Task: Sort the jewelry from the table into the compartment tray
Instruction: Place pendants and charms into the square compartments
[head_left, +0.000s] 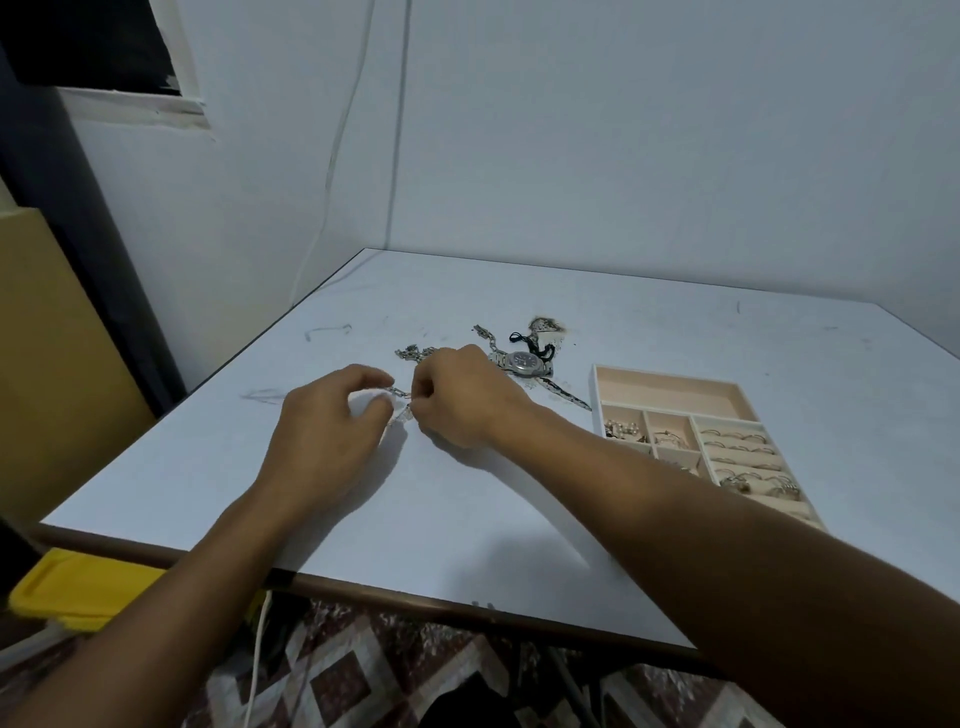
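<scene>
Head view: a thin silver chain (401, 392) sits just above the white table (467, 519), stretched across the small gap between the two hands, left of the table's middle. The left hand (332, 421) has thumb and forefinger curled in and pinching one end; the right hand (462, 395) has its fingers bunched tight, pinching the other end. The two sets of fingertips are nearly touching, with only a short run of links showing between them. How the chain lies inside either pinch cannot be made out.

Just behind the right hand lie a second chain (410, 353) and a steel wristwatch (524, 361), with a black cord (530, 343) and a small tangle of jewelry (545, 325) beyond. To the right stands the compartment tray (675, 376), with rings (743, 452) in rows in its right section and small pieces (621, 428) in its left cells.
</scene>
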